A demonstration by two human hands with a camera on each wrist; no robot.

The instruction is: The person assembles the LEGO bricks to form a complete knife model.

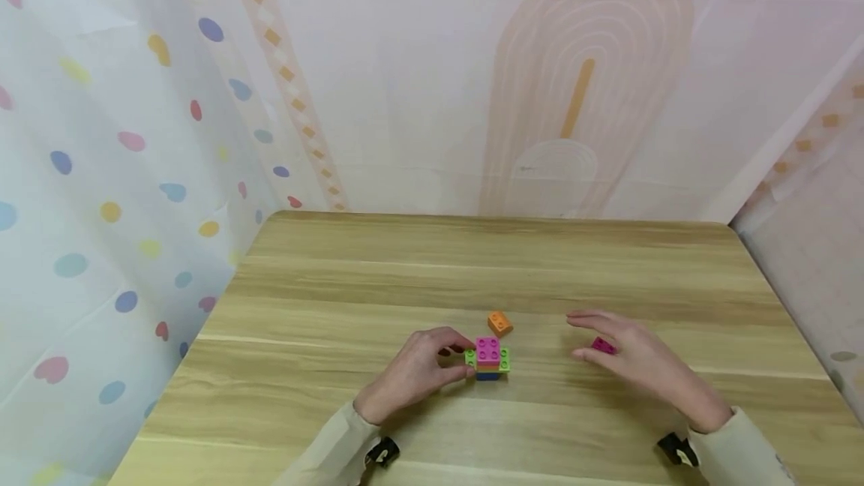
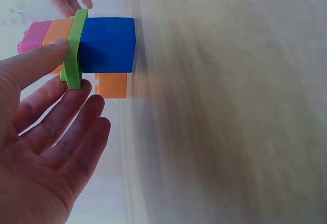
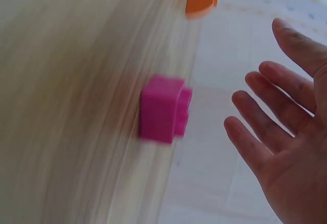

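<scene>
A stack of toy building bricks (image 1: 487, 351) stands upright on the table. It has a blue brick (image 2: 108, 45) at the bottom, a wider green plate (image 2: 75, 55) above, then orange, then a pink brick (image 1: 488, 346) on top. My left hand (image 1: 421, 362) pinches the green plate, thumb on one side and fingertips on the other. On the right, my right hand (image 1: 637, 355) hovers with spread fingers over a loose magenta brick (image 3: 159, 109), apart from it. Behind the stack lies a loose orange brick (image 1: 499, 323) with a sloped side.
The wooden table (image 1: 378, 276) extends around both hands. A pale patterned curtain (image 1: 405, 96) hangs along its back edge, and a dotted one (image 1: 135, 193) on the left. Dark straps with small devices (image 1: 382, 452) sit at both wrists.
</scene>
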